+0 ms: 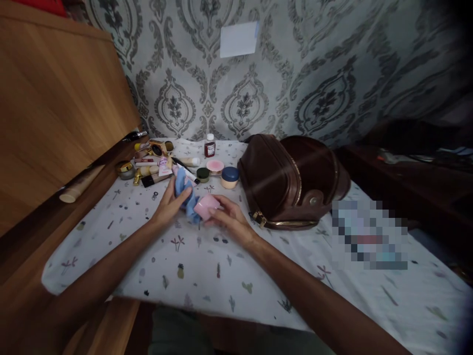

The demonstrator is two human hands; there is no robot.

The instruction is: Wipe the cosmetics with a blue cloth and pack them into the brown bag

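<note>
My left hand (172,199) is closed on a crumpled blue cloth (191,206), thumb over its front. In my right hand (231,219) is a small pink container (207,206), gripped between thumb and fingers; its exact kind is unclear. The cloth lies against the container's left side. Both hands are above the patterned white tablecloth (199,281). Just beyond them stand a jar with a dark blue lid (229,176), a dark green-lidded jar (203,174) and a round pink compact (215,166).
A brown leather bag (281,182), its flap raised, sits to the right. Cosmetic tubes (164,166) lie in a cluster at back left. A small bottle with a white cap (210,146) stands near the wall. The wooden cabinet (62,98) borders the left side.
</note>
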